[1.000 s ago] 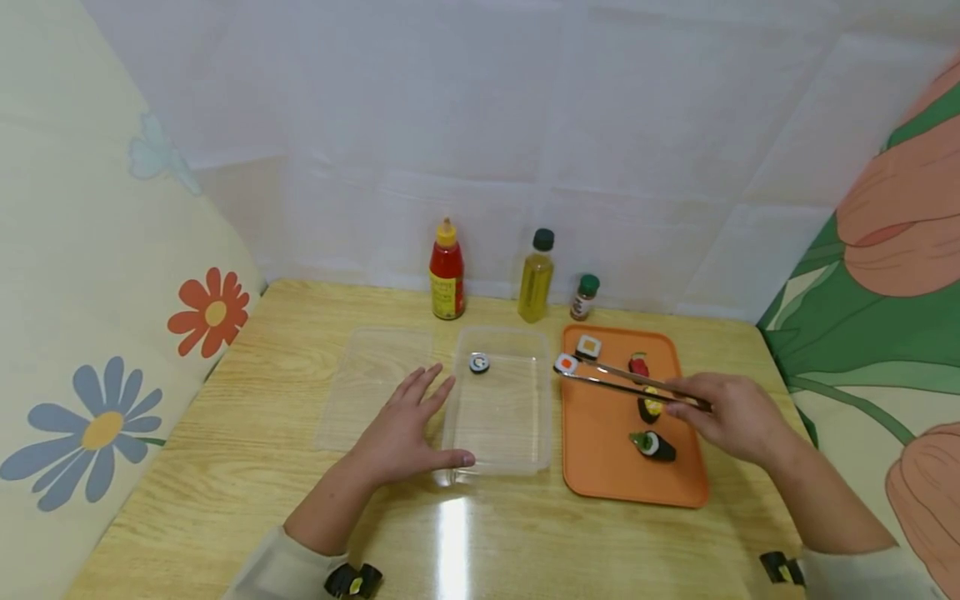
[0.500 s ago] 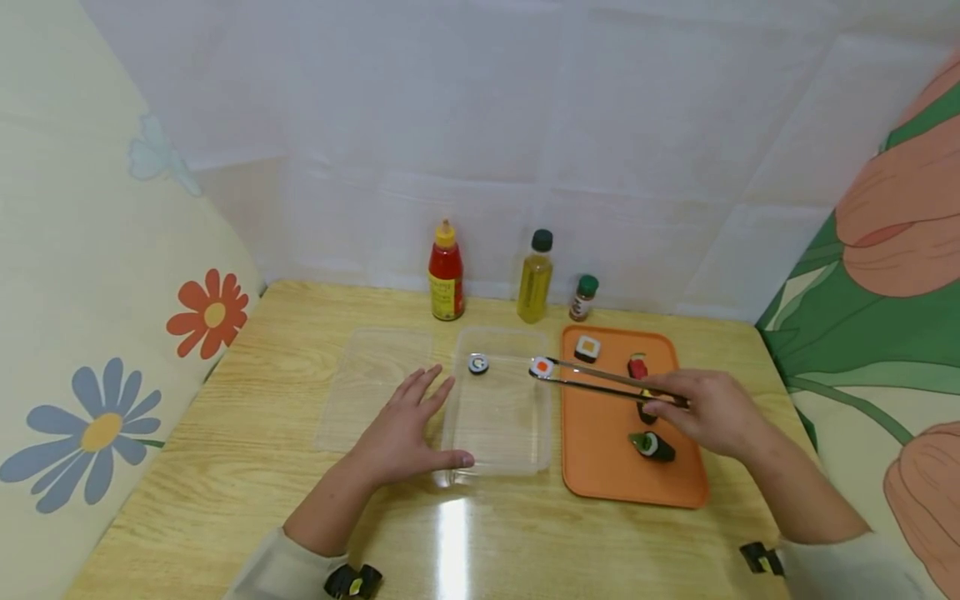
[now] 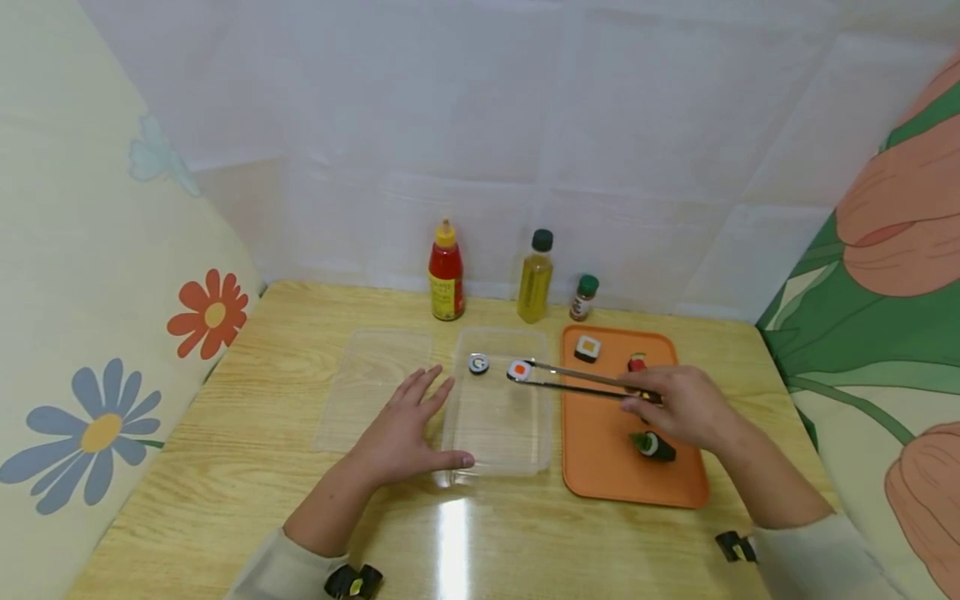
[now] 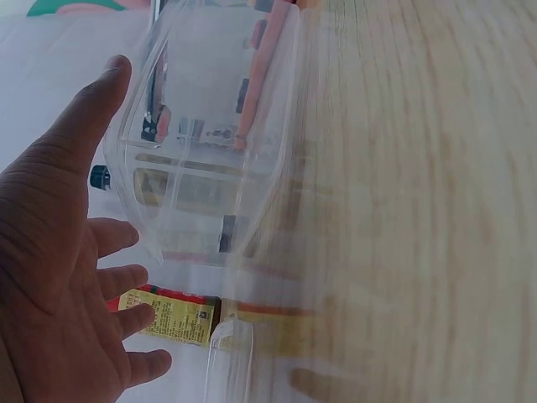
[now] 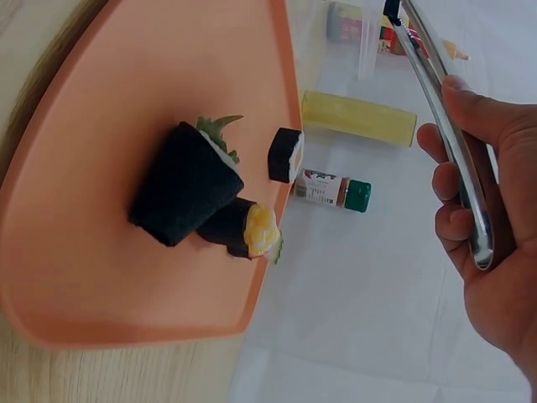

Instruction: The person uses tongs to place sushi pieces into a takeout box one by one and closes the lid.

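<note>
My right hand (image 3: 678,408) grips metal tongs (image 3: 577,380), fingers curled round them above the orange tray (image 3: 600,475). Between the tong tips is a sushi roll with an orange-red centre (image 3: 519,370), over the clear plastic container (image 3: 498,433). Inside that container, near its far left side, lies a round sushi roll (image 3: 478,363). My left hand (image 3: 397,433) is spread beside the container's left side, its thumb by the near left corner; whether it touches is unclear. In the left wrist view, the left hand (image 4: 59,243) has straight fingers and holds nothing.
On the tray are a yellow-centred roll (image 3: 588,348), a green-topped hand roll (image 3: 654,446) and partly hidden pieces. A clear lid (image 3: 367,375) lies left of the container. A red sauce bottle (image 3: 447,275), an oil bottle (image 3: 535,279) and a green-capped jar (image 3: 583,298) stand behind.
My right hand has moved left with the tongs, carrying the orange-red-centred sushi roll from the tray's left edge to over the container. My left hand has stayed in place.
</note>
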A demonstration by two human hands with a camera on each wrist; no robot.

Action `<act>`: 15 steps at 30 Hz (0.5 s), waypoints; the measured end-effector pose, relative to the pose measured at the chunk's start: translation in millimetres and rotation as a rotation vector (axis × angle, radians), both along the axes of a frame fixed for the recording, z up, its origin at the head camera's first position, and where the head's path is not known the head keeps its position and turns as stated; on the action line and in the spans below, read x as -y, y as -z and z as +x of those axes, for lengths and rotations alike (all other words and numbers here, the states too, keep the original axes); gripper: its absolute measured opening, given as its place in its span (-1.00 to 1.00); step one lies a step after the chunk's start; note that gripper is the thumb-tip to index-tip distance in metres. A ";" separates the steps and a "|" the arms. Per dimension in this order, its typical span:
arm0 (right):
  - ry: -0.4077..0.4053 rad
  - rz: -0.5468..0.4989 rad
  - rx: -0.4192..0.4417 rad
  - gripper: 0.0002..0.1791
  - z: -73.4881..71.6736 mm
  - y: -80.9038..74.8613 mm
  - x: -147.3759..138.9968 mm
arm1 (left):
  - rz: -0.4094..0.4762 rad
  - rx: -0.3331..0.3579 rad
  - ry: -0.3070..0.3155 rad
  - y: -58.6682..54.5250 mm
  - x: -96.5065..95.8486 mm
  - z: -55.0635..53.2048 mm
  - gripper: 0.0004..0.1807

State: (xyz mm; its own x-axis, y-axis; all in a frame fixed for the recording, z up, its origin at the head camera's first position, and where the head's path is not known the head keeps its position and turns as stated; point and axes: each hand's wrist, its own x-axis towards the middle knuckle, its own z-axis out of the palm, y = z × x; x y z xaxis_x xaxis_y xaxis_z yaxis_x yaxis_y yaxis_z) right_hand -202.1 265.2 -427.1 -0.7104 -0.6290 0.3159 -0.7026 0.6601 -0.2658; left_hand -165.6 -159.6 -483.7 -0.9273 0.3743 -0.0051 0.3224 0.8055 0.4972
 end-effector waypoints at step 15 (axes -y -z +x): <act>-0.029 0.008 0.081 -0.65 -9.3 7.4 27.1 | 0.005 -0.015 -0.001 1.6 -0.2 0.3 0.39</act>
